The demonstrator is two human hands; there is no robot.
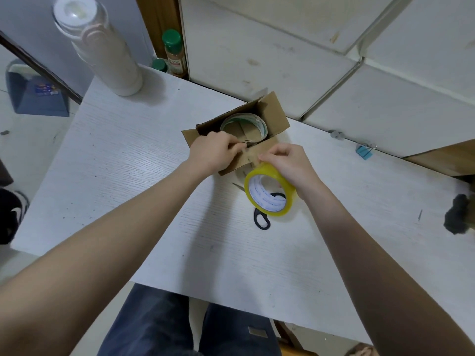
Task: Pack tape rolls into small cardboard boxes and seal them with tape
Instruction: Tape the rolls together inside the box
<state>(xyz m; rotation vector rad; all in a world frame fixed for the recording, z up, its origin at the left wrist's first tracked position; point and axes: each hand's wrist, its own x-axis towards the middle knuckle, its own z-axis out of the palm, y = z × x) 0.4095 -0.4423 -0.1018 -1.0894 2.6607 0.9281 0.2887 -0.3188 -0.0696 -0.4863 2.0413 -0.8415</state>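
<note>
A small open cardboard box (273, 113) stands on the white table (128, 155) with a clear tape roll (259, 124) lying inside it. My left hand (213, 152) pinches the box's near flap at its front edge. My right hand (285, 163) holds a yellow tape roll (268, 194) just in front of the box, its fingertips pressing at the flap. Whether a tape strip runs from the yellow roll to the flap is unclear.
Black-handled scissors (262, 219) lie on the table under the yellow roll. A tall white bottle (102, 50) stands at the far left corner. A blue binder clip (363, 151) lies at the back right, and a dark object (460, 217) sits at the right edge.
</note>
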